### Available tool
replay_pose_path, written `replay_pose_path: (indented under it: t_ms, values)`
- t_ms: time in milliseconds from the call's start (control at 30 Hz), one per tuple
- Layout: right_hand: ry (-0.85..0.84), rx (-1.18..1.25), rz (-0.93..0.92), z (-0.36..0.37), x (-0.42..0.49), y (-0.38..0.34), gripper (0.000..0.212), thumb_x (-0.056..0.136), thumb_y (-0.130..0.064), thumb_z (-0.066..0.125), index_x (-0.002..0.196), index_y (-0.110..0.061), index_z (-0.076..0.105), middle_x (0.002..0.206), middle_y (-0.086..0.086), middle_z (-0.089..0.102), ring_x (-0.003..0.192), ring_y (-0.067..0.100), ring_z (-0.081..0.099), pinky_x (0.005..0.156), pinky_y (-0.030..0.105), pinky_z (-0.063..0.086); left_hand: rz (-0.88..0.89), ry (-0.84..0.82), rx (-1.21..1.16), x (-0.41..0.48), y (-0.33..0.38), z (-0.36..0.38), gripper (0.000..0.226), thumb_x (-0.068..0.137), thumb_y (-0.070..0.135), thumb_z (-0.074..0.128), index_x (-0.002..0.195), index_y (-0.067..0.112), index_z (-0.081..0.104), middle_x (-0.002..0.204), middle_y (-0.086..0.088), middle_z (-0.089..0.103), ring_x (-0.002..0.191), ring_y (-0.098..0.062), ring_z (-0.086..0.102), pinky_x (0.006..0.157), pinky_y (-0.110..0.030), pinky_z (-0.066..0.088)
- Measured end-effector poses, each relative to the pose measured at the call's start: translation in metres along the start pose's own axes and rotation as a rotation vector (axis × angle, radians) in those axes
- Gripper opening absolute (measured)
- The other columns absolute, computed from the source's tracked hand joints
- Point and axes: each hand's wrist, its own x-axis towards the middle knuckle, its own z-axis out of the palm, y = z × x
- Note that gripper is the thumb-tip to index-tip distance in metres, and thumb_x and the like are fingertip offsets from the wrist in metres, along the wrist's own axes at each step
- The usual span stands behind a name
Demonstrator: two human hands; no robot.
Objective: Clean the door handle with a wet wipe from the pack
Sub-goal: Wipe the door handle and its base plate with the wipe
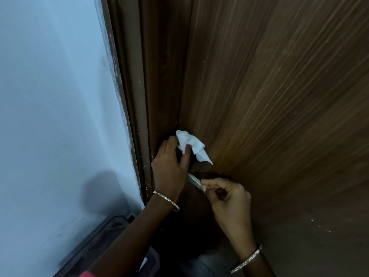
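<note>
A crumpled white wet wipe is pinched in my left hand, pressed against the brown wooden door close to its left edge. Just below it a short stretch of the silver door handle shows between my two hands. My right hand has its fingers curled around the handle's outer end. The handle's base and the rest of its length are hidden behind my hands. The wipe pack is not in view.
The dark brown door frame runs down the left of the door, beside a pale blue wall. A dark plastic bin or crate stands low at the bottom left, under my left forearm.
</note>
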Motion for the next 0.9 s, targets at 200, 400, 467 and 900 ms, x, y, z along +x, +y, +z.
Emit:
replay_pose_path:
  t_ms: [200,400,467,900]
  values:
    - [0.049,0.032,0.026,0.005,-0.004,0.002,0.022,0.081,-0.013,0.078,0.085,-0.034,0.080,0.082,-0.025,0.075,0.078,-0.013,0.068,0.070,-0.001,0.046,-0.161,-0.141,0.144,-0.013,-0.016,-0.002,0.020,0.098,0.026,0.055,0.093,0.009,0.065,0.071,-0.010,0.069,0.061,-0.031,0.065,0.052,-0.029,0.042]
    - [0.068,0.031,0.031,0.008,-0.004,0.000,0.025,0.079,-0.008,0.076,0.083,-0.033,0.079,0.081,-0.025,0.074,0.076,-0.012,0.069,0.068,0.001,0.048,-0.073,-0.100,0.167,0.003,-0.001,-0.012,0.019,0.089,0.036,0.059,0.096,0.019,0.065,0.067,-0.002,0.069,0.058,-0.026,0.066,0.050,-0.024,0.039]
    - [0.086,0.027,0.030,0.010,-0.005,0.000,0.025,0.079,-0.009,0.076,0.081,-0.033,0.078,0.083,-0.026,0.073,0.076,-0.011,0.068,0.069,0.002,0.048,-0.014,-0.071,0.183,0.005,0.001,-0.015,0.023,0.088,0.039,0.060,0.097,0.019,0.064,0.067,0.000,0.068,0.058,-0.023,0.065,0.050,-0.023,0.035]
    - [0.123,0.029,0.037,0.015,-0.008,-0.001,0.023,0.077,-0.008,0.077,0.081,-0.031,0.076,0.084,-0.021,0.072,0.077,-0.006,0.069,0.074,0.015,0.055,0.190,-0.194,0.148,0.000,-0.004,-0.015,0.026,0.089,0.034,0.061,0.090,0.009,0.068,0.082,-0.003,0.065,0.073,-0.016,0.060,0.064,-0.016,0.033]
